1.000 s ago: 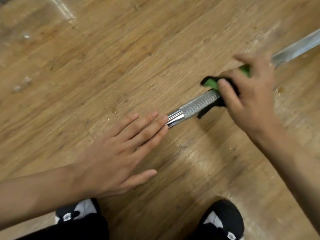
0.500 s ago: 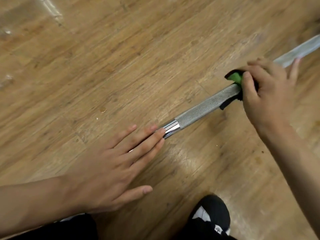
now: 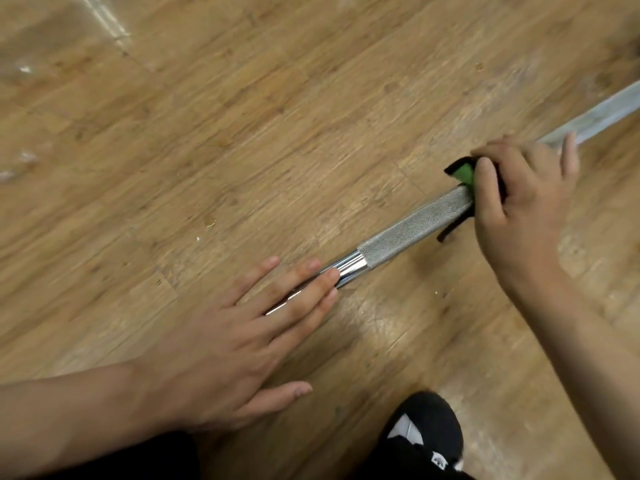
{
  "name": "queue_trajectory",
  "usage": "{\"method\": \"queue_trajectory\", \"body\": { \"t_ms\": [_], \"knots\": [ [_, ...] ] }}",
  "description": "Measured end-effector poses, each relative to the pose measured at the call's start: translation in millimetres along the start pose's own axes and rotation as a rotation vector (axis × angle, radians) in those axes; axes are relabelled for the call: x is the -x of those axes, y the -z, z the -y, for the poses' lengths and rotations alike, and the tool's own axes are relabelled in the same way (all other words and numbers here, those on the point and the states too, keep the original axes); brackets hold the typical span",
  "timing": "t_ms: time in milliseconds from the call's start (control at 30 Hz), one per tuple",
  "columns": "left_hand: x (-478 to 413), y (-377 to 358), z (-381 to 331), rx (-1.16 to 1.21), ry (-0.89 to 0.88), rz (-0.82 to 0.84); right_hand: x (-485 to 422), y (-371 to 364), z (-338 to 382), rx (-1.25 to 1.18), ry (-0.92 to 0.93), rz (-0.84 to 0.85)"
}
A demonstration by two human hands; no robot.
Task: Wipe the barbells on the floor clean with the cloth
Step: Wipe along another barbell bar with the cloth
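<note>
Barbell [image 3: 412, 230] lies on wooden floor [image 3: 242, 116], running diag. from lower centre-left up to the R edge of view. Stretch btwn the hands is knurled grey. A short smooth chrome section sits just below that, next to the L fingertips. Far part past the R hand looks smooth but blurred.

L hand [image 3: 235, 344]: flat, fingers [image 3: 311, 282] straight and close together, laid along the bar's near end, w/ chrome showing in a gap btwn two of them. Thumb [image 3: 287, 391] spread wide to the side, resting on the floor. Grips nothing, just lies pressed on the bar. Forearm comes in from lower L.

R hand [image 3: 523, 209]: curled over the bar further up, gripping cloth [image 3: 464, 173] against it. Cloth is green w/ black edging. A green fold sticks out on the far side of the hand; a black strip pokes out on the near side, down toward the floor (can't tell if it touches). Little finger [image 3: 569, 150] is straighter than the rest, beside the bar's far part. R forearm enters from lower R.

Black shoe [image 3: 426, 431] w/ white markings at bottom edge, on the near side of the bar, well apart from it. Dark trouser fabric [image 3: 166, 459] at bottom L below the forearm. A few small pale specks [image 3: 209, 222] on the floor, far side of the bar. Glare streak [image 3: 104, 19] top L.
</note>
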State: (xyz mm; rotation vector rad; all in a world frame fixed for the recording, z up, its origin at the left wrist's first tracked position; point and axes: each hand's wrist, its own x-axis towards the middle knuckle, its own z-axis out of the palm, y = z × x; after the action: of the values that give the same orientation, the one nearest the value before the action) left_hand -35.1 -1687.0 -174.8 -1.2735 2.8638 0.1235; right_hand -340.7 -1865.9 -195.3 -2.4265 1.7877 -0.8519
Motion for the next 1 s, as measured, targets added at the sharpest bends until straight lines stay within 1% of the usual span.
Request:
{"method": "queue_trajectory", "body": {
  "t_ms": [33, 67, 100, 133, 200, 267, 300, 333, 367, 433, 467, 533, 567, 600, 633, 667, 700, 767, 800, 833, 867, 900, 967, 1000],
  "knots": [
    [0.1, -0.1, 0.4, -0.002, 0.003, -0.003, 0.5, -4.3, 15.5, -0.032, -0.091, -0.046],
    [-0.2, -0.2, 0.9, -0.004, 0.004, -0.004, 5.3, -10.1, 34.8, -0.072, -0.133, -0.072],
    [-0.5, -0.3, 1.1, -0.003, 0.005, -0.004, 14.1, -15.4, 54.7, -0.110, -0.098, -0.073],
    [-0.5, -0.1, 1.3, -0.001, 0.007, -0.004, 27.1, -20.7, 72.2, -0.143, 0.009, -0.048],
    [-0.8, 0.7, 3.3, -0.003, 0.010, 0.001, 51.7, -23.7, 89.8, -0.186, 0.285, 0.054],
    [-1.5, 1.0, 5.8, -0.011, 0.008, 0.012, 46.2, -19.6, 67.1, -0.127, 0.526, 0.128],
    [-1.4, 0.8, 6.8, -0.017, 0.013, 0.013, 38.7, -19.0, 49.9, -0.083, 0.586, 0.128],
    [-1.5, 0.6, 7.9, -0.024, 0.021, 0.012, 29.8, -20.0, 32.4, -0.055, 0.580, 0.102],
    [-1.3, 0.4, 9.1, -0.028, 0.028, 0.012, 21.4, -19.8, 16.9, -0.040, 0.510, 0.071],
    [-1.3, -0.5, 12.4, -0.031, 0.031, 0.014, 9.1, -17.8, -1.4, -0.044, 0.270, -0.008],
    [-1.0, -0.6, 14.3, -0.031, 0.035, 0.009, 5.9, -19.2, 0.1, -0.062, 0.132, -0.071],
    [-1.2, 0.2, 17.8, -0.034, 0.038, -0.005, 5.6, -28.6, 29.0, -0.123, -0.110, -0.170],
    [-1.5, 0.7, 19.8, -0.037, 0.038, -0.008, 9.3, -35.6, 49.4, -0.155, -0.172, -0.190],
    [-1.3, 1.1, 22.4, -0.042, 0.036, -0.008, 16.3, -43.5, 68.8, -0.179, -0.160, -0.193],
    [-1.2, 1.5, 25.2, -0.047, 0.036, -0.008, 25.4, -50.2, 83.9, -0.195, -0.074, -0.176],
    [-1.5, 1.6, 27.6, -0.052, 0.038, -0.009, 33.6, -54.3, 91.3, -0.204, 0.077, -0.151],
    [-1.5, 1.4, 31.1, -0.056, 0.040, -0.007, 34.8, -54.5, 87.8, -0.197, 0.267, -0.123],
    [-1.2, 1.0, 37.1, -0.051, 0.046, -0.003, 14.2, -52.3, 52.0, -0.116, 0.620, -0.064],
    [-1.0, 1.3, 40.9, -0.047, 0.049, -0.002, -0.5, -52.1, 32.0, -0.067, 0.726, -0.043],
    [-1.3, 1.6, 45.0, -0.043, 0.055, -0.005, -13.9, -51.1, 14.7, -0.036, 0.764, -0.017],
    [-1.6, 2.0, 48.7, -0.039, 0.059, -0.007, -24.2, -50.3, 0.6, -0.026, 0.736, -0.010],
    [-1.7, 2.2, 52.4, -0.036, 0.060, -0.006, -30.2, -50.3, -10.1, -0.029, 0.650, -0.025],
    [-1.6, 2.8, 60.3, -0.044, 0.070, -0.004, -34.6, -51.7, -10.6, -0.087, 0.375, -0.097],
    [-2.1, 4.2, 64.0, -0.050, 0.076, -0.002, -34.6, -54.2, 3.0, -0.125, 0.217, -0.140]
  ]
}}
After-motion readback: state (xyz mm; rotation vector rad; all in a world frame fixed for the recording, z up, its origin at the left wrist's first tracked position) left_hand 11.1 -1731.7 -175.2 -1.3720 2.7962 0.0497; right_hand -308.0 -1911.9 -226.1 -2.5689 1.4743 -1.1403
